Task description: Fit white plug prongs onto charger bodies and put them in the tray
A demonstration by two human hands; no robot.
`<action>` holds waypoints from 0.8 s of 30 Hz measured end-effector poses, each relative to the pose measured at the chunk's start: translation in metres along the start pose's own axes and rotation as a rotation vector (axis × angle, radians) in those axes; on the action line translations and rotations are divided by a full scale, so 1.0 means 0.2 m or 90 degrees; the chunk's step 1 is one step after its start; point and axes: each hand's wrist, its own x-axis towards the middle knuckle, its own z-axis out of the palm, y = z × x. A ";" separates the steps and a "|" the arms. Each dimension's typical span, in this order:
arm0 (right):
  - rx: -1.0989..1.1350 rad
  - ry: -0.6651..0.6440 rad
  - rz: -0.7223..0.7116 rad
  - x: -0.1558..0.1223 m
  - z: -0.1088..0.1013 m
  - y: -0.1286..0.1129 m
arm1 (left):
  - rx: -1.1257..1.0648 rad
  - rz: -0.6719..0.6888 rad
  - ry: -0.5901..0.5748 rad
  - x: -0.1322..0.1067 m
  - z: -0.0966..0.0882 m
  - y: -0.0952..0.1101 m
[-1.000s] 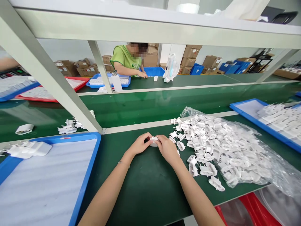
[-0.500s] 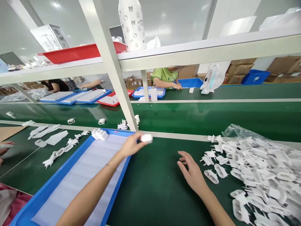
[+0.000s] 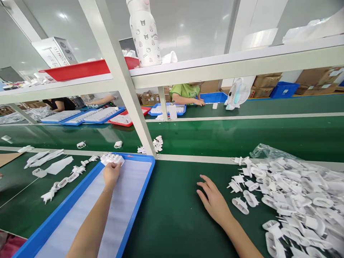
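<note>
My left hand [image 3: 111,174] reaches over the far left corner of a blue tray [image 3: 152,165] lined with pale sheet. Its fingers are closed on a white plug adapter at the edge of a small group of white plug adapters [image 3: 109,157] there; the held one is mostly hidden by the fingers. Above the green table my right hand [image 3: 212,200] hovers with fingers apart and nothing in them. To its right lies a large heap of loose white plug housings [image 3: 298,200], some with pins showing. Two housings [image 3: 245,202] lie closest to that hand.
A slanting shelf post [image 3: 125,86] stands just behind the tray. Clear plastic film [image 3: 271,151] lies behind the heap. Left of the tray runs a row of white parts [image 3: 72,176]. Across the green belt [image 3: 215,136], a person in a green shirt [image 3: 185,93] sits by a fan [image 3: 238,95].
My left hand has carried the white plug adapter left, from beyond the tray's right rim to the group in the far corner. My right hand stays almost still, open.
</note>
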 end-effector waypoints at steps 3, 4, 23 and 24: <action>0.003 0.014 -0.002 0.00 -0.01 0.00 | 0.021 -0.001 0.015 -0.02 0.00 0.01; 0.003 0.016 -0.002 0.00 -0.01 0.00 | 0.028 0.021 0.041 -0.04 -0.01 0.02; 0.004 -0.014 0.005 -0.01 -0.02 -0.03 | -0.055 0.454 -0.269 -0.38 0.29 1.25; 0.008 -0.017 0.011 -0.01 -0.02 -0.03 | -0.041 0.402 -0.256 -0.29 0.35 1.30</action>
